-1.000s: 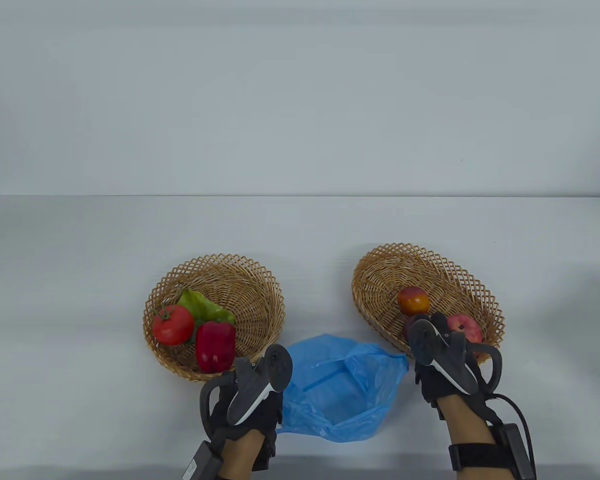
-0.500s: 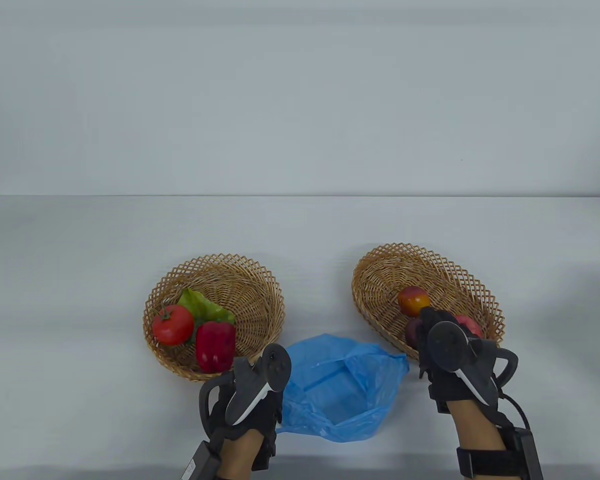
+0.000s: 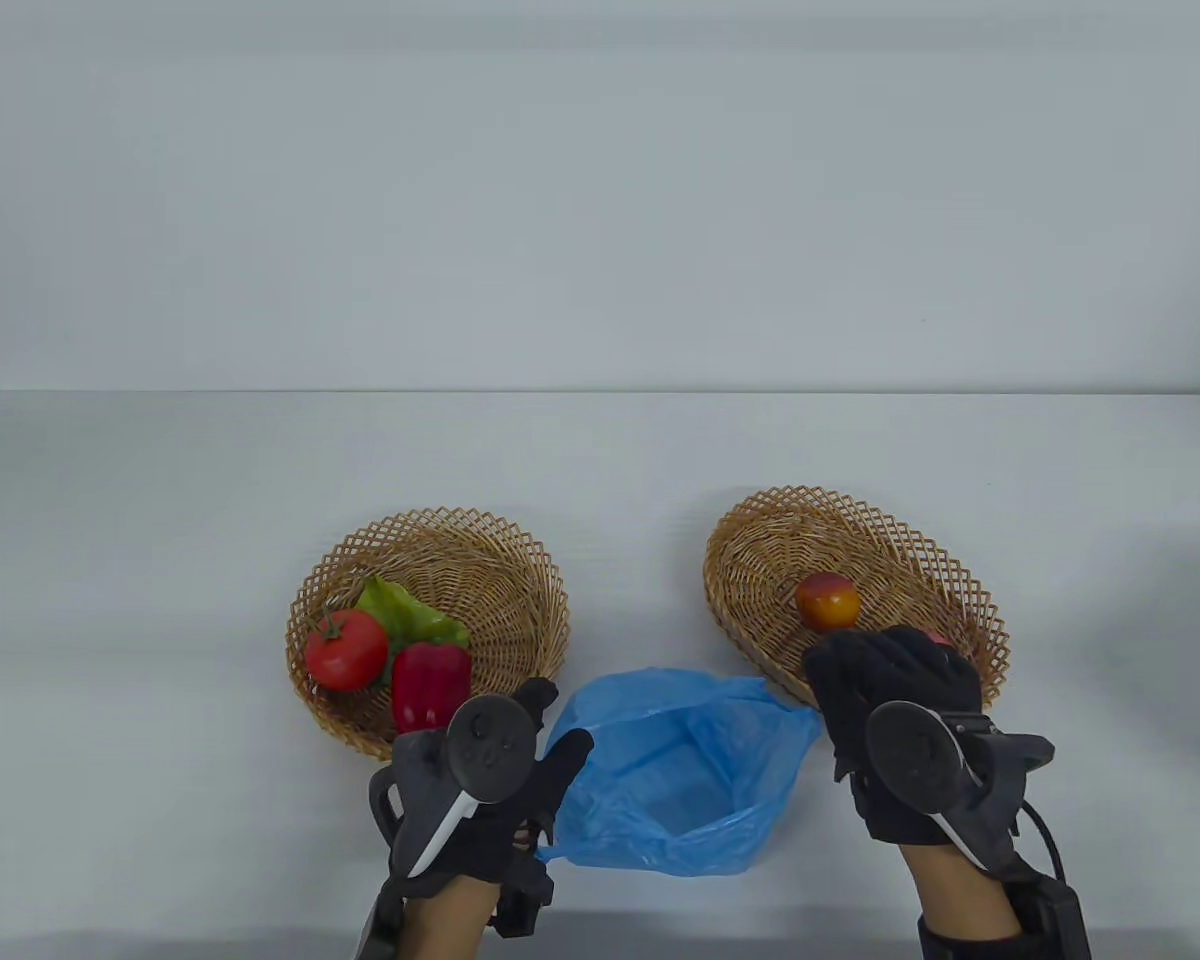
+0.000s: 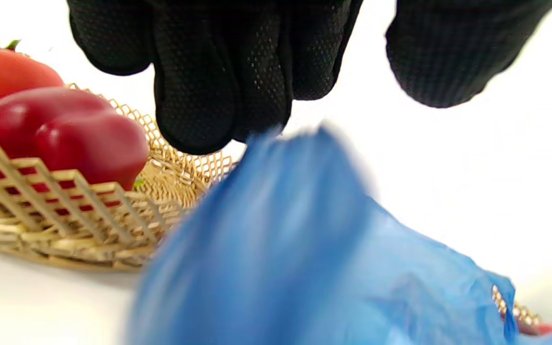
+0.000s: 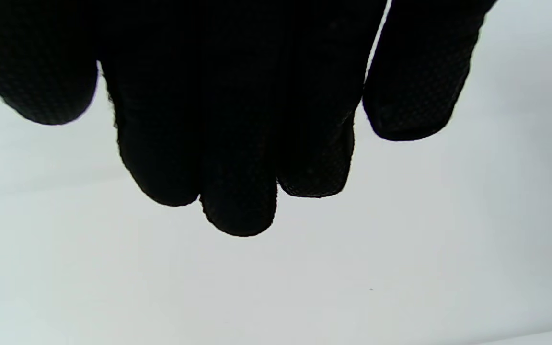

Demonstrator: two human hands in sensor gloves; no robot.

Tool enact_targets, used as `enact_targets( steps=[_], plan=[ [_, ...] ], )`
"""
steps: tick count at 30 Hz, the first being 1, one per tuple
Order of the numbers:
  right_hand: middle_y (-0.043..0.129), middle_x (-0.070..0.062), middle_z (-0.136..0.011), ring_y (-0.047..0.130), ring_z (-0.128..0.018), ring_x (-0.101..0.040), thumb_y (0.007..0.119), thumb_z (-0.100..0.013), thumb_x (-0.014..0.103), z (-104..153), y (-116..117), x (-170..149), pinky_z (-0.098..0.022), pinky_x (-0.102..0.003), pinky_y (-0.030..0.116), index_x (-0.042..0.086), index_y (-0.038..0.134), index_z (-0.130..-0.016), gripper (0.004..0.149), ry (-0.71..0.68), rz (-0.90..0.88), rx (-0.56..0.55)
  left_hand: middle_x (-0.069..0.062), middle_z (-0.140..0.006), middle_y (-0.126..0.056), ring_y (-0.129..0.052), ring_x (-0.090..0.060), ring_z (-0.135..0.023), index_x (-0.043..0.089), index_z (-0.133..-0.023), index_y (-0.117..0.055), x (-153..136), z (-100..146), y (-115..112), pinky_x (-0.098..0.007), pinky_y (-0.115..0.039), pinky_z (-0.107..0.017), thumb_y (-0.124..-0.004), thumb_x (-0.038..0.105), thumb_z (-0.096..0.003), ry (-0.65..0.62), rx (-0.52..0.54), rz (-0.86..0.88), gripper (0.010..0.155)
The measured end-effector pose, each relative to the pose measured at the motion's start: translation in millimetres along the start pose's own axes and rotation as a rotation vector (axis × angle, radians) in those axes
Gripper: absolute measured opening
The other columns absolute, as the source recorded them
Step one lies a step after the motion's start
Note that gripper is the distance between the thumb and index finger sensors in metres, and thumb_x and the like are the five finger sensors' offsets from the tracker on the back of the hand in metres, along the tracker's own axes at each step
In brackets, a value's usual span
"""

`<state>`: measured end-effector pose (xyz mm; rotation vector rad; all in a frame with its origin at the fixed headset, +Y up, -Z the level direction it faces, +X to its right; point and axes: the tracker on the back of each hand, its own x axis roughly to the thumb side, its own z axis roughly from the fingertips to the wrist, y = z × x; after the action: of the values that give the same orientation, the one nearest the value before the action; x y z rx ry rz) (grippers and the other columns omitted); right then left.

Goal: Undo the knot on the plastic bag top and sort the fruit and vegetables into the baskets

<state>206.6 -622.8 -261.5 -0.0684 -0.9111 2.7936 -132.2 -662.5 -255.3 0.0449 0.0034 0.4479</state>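
A pale table (image 3: 160, 480) carries two wicker baskets with a blue plastic bag (image 3: 675, 775) lying slack and open-mouthed between them near the front edge. Its knot appears undone and it looks empty. The left basket (image 3: 480, 560) holds a tomato (image 3: 346, 650), a red pepper (image 3: 428, 685) and a green leaf (image 3: 400, 610). The right basket (image 3: 760, 545) holds a peach-like fruit (image 3: 826, 600) and a sliver of another red fruit (image 3: 935, 638) showing past the glove. The sorting looks essentially finished, with little left beyond withdrawing the hands, though the bag's inside cannot be fully checked.

The left hand (image 3: 480, 800) sits at the bag's left edge, fingers loosely extended. In the left wrist view they hang above the blurred plastic, and whether they touch it cannot be told. The right hand (image 3: 895, 715) hovers over the near rim of the right basket, palm down. The right wrist view shows its fingers straight and together, holding nothing.
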Motion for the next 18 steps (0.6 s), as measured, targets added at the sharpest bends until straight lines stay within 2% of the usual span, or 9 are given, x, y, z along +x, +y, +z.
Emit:
enact_targets(
  steps=[5, 8, 12, 14, 18],
  plan=[
    [0.113, -0.005, -0.061, 0.100, -0.076, -0.028, 0.076, -0.041, 0.060, -0.9, 0.2, -2.3, -0.063, -0.058, 0.073, 0.020, 0.103, -0.061, 0.053, 0.005, -0.009, -0.003, -0.002, -0.106, -0.075, -0.083, -0.031, -0.096, 0.032, -0.104, -0.062, 1.8, 12.3, 18.6, -0.057, -0.055, -0.081, -0.073, 0.067, -0.0388, -0.027, 0.178, -0.001, 0.075],
    [0.111, -0.007, -0.065, 0.094, -0.081, -0.030, 0.072, -0.042, 0.062, -1.5, 4.1, -3.6, -0.065, -0.057, 0.070, 0.019, 0.102, -0.064, 0.057, 0.013, 0.004, 0.028, -0.001, -0.114, -0.063, -0.072, -0.030, -0.106, 0.034, -0.106, -0.058, 1.6, 17.3, 24.1, -0.057, -0.048, -0.085, -0.069, 0.069, -0.0396, -0.032, 0.238, -0.002, 0.076],
    [0.102, -0.010, -0.078, 0.083, -0.088, -0.033, 0.070, -0.041, 0.064, -0.5, 9.9, -5.0, -0.068, -0.056, 0.065, 0.018, 0.098, -0.071, 0.062, 0.022, 0.027, 0.056, 0.000, -0.122, -0.048, -0.054, -0.032, -0.116, 0.036, -0.110, -0.051, -0.4, 14.1, 20.5, -0.060, -0.040, -0.087, -0.065, 0.072, -0.0388, -0.021, 0.206, -0.019, 0.081],
    [0.092, -0.011, -0.088, 0.073, -0.094, -0.034, 0.070, -0.040, 0.067, 2.7, 11.8, -5.6, -0.070, -0.056, 0.062, 0.017, 0.094, -0.078, 0.067, 0.022, 0.032, 0.031, -0.001, -0.124, -0.042, -0.047, -0.033, -0.119, 0.037, -0.112, -0.045, -2.0, 10.2, 16.6, -0.062, -0.036, -0.087, -0.065, 0.076, -0.0361, -0.023, 0.163, -0.026, 0.087],
    [0.080, -0.013, -0.098, 0.060, -0.100, -0.037, 0.071, -0.038, 0.071, 4.8, 12.1, -4.4, -0.072, -0.057, 0.055, 0.014, 0.087, -0.086, 0.076, 0.009, 0.027, -0.012, -0.001, -0.128, -0.023, -0.028, -0.037, -0.123, 0.041, -0.115, -0.028, -8.8, 5.4, 13.4, -0.071, -0.027, -0.086, -0.063, 0.083, -0.0326, 0.003, 0.105, -0.033, 0.098]
  ],
)
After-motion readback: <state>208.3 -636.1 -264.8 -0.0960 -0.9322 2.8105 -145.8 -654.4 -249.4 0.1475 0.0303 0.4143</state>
